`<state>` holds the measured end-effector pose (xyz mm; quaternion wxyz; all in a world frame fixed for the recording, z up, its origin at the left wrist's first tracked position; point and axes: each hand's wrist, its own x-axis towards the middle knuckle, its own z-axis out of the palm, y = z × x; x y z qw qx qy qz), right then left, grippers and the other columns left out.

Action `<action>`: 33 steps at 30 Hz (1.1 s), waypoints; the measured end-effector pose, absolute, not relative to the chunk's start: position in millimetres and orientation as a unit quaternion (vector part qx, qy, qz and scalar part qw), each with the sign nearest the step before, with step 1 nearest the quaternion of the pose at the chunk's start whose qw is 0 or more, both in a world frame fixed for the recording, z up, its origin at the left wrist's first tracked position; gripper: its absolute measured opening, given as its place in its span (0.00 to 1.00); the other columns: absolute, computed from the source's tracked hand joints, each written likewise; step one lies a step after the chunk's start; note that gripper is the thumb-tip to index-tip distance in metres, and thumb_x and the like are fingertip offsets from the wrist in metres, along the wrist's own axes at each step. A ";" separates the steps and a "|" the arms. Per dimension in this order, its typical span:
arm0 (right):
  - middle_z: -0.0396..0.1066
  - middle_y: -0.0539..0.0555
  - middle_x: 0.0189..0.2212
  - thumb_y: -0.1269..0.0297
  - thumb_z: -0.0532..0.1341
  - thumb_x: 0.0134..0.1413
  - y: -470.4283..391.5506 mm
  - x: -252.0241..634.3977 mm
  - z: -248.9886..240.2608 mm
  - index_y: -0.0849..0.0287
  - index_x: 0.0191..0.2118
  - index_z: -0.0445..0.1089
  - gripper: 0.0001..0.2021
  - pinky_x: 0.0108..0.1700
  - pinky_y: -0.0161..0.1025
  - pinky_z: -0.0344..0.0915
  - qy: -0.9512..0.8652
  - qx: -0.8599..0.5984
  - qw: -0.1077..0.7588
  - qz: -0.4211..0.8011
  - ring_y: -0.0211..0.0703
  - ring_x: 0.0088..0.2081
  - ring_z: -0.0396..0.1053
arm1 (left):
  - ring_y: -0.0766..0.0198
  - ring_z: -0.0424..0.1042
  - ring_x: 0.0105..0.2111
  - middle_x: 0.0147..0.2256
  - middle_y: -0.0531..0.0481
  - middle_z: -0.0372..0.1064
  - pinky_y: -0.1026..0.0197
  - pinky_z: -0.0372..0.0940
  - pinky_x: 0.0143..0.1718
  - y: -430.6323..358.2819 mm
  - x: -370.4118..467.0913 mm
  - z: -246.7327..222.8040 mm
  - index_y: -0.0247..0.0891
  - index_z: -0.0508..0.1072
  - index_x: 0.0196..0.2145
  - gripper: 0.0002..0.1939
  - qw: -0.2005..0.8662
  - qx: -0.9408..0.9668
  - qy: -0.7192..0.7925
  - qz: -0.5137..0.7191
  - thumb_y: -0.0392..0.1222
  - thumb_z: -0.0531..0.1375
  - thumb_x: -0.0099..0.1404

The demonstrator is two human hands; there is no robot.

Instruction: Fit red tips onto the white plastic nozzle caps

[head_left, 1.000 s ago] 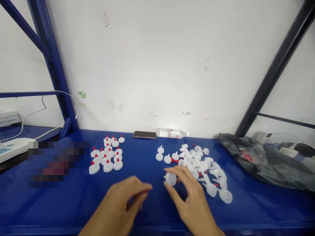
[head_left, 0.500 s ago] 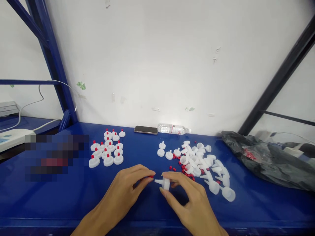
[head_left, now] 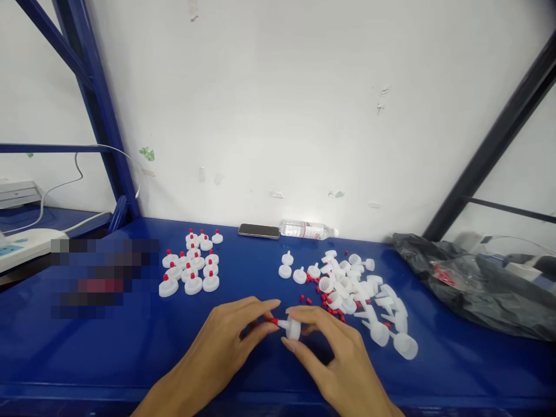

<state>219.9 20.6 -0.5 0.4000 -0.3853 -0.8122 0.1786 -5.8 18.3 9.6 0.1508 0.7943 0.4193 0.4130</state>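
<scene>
Near the front middle of the blue table, my right hand [head_left: 334,347] pinches a white nozzle cap [head_left: 293,329] by its wide base, its spout pointing left. Thumb and finger of my left hand [head_left: 234,330] are closed on a small red tip [head_left: 274,321], which sits at the end of that spout. To the left stand several white caps with red tips [head_left: 193,284]. A heap of loose white caps [head_left: 345,284] lies to the right, with small red tips [head_left: 325,298] scattered among them. Several untipped white caps [head_left: 299,275] stand upright left of the heap.
A phone [head_left: 259,231] and a clear plastic bottle [head_left: 306,229] lie along the wall. At the right is a dark plastic bag [head_left: 482,295] with a clear packet on it. A white power strip [head_left: 30,246] sits at the far left, beside a blurred patch on the table.
My left hand has moved slightly right, bringing the red tip from a small gap onto the spout's end. My right hand still holds the white cap. The view has shifted slightly.
</scene>
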 end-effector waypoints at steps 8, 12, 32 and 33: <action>0.81 0.48 0.51 0.60 0.68 0.63 23.6 229.3 -13.2 0.43 0.55 0.75 0.16 0.55 0.48 0.77 -0.813 -0.419 0.366 0.173 0.53 0.52 0.80 | 0.65 0.79 0.31 0.38 0.50 0.78 0.67 0.68 0.30 11.1 -2.1 0.9 0.40 0.75 0.46 0.18 -0.046 0.860 0.379 0.337 0.26 0.48 0.73; 0.80 0.45 0.54 0.62 0.67 0.64 22.8 232.6 -12.7 0.40 0.57 0.73 0.17 0.54 0.45 0.78 -0.818 -0.426 0.338 0.187 0.52 0.56 0.77 | 0.66 0.78 0.31 0.35 0.50 0.77 0.68 0.70 0.33 9.7 1.3 -3.7 0.38 0.72 0.43 0.20 -0.074 0.863 0.356 0.351 0.21 0.45 0.68; 0.79 0.46 0.54 0.53 0.65 0.66 16.4 223.4 2.2 0.40 0.60 0.71 0.18 0.55 0.42 0.75 -0.835 -0.418 0.302 0.190 0.50 0.54 0.78 | 0.68 0.72 0.29 0.35 0.55 0.77 0.68 0.62 0.29 1.7 -4.5 35.6 0.46 0.79 0.39 0.12 0.208 0.791 0.474 0.325 0.42 0.56 0.75; 0.79 0.46 0.55 0.53 0.65 0.67 16.3 223.5 1.1 0.39 0.61 0.69 0.19 0.56 0.42 0.75 -0.835 -0.420 0.303 0.185 0.50 0.54 0.77 | 0.67 0.72 0.29 0.34 0.55 0.77 0.67 0.62 0.30 0.8 -9.6 37.8 0.45 0.79 0.38 0.12 0.176 0.797 0.488 0.309 0.42 0.55 0.74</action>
